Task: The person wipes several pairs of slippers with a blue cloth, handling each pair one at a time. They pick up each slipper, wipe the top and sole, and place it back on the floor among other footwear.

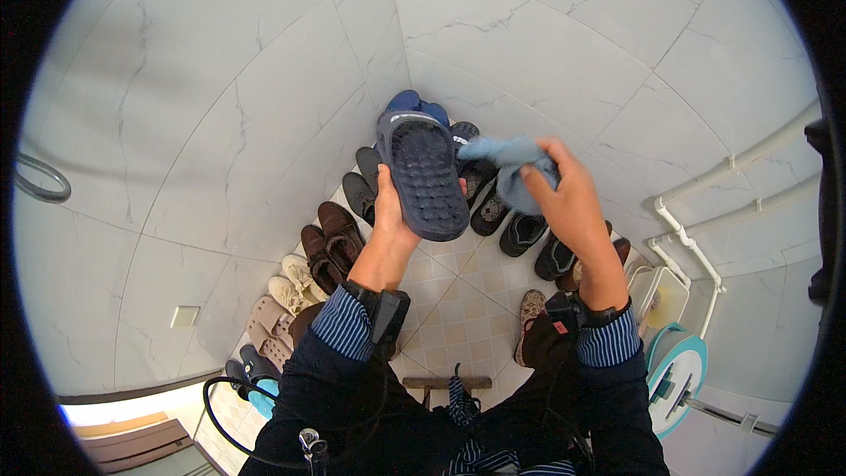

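Note:
My left hand (390, 208) grips a dark slide sandal (428, 178) from beneath, with its ribbed footbed facing up and its strap end pointing away from me. To the right of the sandal, my right hand (565, 195) is closed on a light blue cloth (522, 172), which is blurred and does not clearly touch the sandal. Behind the sandal stand blue slippers (404, 101) near the wall corner. Black shoes (523, 233) line the floor below the cloth, and brown shoes (341, 225) stand left of my left forearm.
Cream shoes (297, 281) and beige perforated clogs (269, 324) continue the left row. A teal-rimmed mop bucket (697, 357), a plastic tub (667, 297) and white pipes (687, 235) are at the right. A wooden stool (479, 383) sits between my legs. Marbled tile walls (529, 33) meet ahead.

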Demonstrator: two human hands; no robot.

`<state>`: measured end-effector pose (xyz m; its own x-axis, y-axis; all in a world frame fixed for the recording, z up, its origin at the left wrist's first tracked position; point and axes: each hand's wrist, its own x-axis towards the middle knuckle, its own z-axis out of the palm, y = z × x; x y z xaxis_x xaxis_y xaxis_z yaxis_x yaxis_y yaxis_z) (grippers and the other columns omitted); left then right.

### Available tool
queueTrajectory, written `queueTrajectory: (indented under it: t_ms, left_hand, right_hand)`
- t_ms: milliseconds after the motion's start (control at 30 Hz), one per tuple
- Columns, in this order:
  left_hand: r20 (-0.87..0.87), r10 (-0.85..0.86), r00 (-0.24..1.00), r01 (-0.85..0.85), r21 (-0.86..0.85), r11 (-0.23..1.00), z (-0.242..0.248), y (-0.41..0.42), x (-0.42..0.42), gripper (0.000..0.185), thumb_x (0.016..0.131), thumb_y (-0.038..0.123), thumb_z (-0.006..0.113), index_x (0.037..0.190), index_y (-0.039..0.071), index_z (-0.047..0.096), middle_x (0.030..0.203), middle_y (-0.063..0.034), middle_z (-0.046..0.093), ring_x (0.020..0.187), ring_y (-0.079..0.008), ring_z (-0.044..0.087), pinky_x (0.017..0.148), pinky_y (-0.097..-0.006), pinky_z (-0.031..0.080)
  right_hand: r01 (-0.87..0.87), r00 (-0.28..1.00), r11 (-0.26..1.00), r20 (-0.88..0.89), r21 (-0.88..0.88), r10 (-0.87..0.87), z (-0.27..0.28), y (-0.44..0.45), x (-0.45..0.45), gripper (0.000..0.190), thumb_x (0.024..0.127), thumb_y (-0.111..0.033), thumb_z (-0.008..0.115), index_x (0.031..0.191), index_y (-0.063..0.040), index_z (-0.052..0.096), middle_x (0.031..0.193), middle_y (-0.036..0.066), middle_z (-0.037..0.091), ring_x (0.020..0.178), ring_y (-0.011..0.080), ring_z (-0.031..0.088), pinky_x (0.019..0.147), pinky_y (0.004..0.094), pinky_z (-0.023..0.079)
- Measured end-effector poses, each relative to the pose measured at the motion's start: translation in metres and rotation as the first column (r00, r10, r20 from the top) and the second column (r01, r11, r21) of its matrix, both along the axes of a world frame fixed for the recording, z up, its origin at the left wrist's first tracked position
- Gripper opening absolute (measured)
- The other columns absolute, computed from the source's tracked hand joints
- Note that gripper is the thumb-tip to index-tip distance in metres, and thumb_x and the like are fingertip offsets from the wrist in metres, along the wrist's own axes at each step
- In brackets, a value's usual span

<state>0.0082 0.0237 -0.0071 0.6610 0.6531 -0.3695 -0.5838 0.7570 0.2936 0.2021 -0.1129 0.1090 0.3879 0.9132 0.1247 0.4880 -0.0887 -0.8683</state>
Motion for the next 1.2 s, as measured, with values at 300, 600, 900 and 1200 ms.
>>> queueTrajectory:
  t_ms: [300,600,900,1200]
  left_hand:
    - [-0.228,-0.043,0.973,0.053,0.037,0.998,-0.017,-0.022,0.014,0.076,0.102,0.070,0.033,0.145,0.010,0.051,0.133,-0.0151,0.063,0.116,-0.0298,0.065,0.101,-0.0473,0.053]
    - [-0.266,0.118,0.957,-0.040,0.280,0.959,-0.019,0.039,-0.036,0.100,0.096,0.080,0.018,0.139,-0.003,0.051,0.114,-0.0304,0.067,0.099,-0.0433,0.068,0.088,-0.0548,0.058]
    - [-0.204,0.119,0.972,-0.064,0.256,0.965,-0.015,0.047,-0.062,0.091,0.100,0.073,0.027,0.138,-0.006,0.050,0.114,-0.0314,0.066,0.103,-0.0440,0.068,0.090,-0.0561,0.058]
    - [-0.311,-0.196,0.930,0.260,0.179,0.949,-0.068,0.046,-0.053,0.062,0.097,0.033,0.059,0.140,-0.010,0.047,0.117,-0.0279,0.068,0.104,-0.0405,0.071,0.090,-0.0512,0.060]
  right_hand:
    - [-0.273,0.940,0.945,0.259,0.178,0.222,-0.056,0.020,-0.039,0.039,0.086,-0.010,0.072,0.123,-0.006,0.061,0.134,0.016,0.058,0.125,0.0373,0.056,0.108,0.0449,0.044]
    - [-0.760,0.649,0.640,-0.063,-0.119,0.759,-0.054,-0.015,-0.035,0.031,0.087,-0.006,0.065,0.118,-0.008,0.067,0.118,0.014,0.065,0.107,0.0334,0.062,0.094,0.0420,0.051]
    - [0.164,0.958,0.987,-0.239,0.008,-0.157,-0.019,-0.024,0.063,0.031,0.096,-0.014,0.063,0.125,-0.001,0.063,0.105,0.005,0.068,0.098,0.0154,0.062,0.088,0.0304,0.050]
    - [0.300,0.898,0.949,-0.364,0.096,-0.247,-0.029,-0.029,0.090,0.029,0.097,-0.014,0.063,0.122,-0.001,0.064,0.104,0.003,0.067,0.093,0.0110,0.060,0.085,0.0281,0.049]
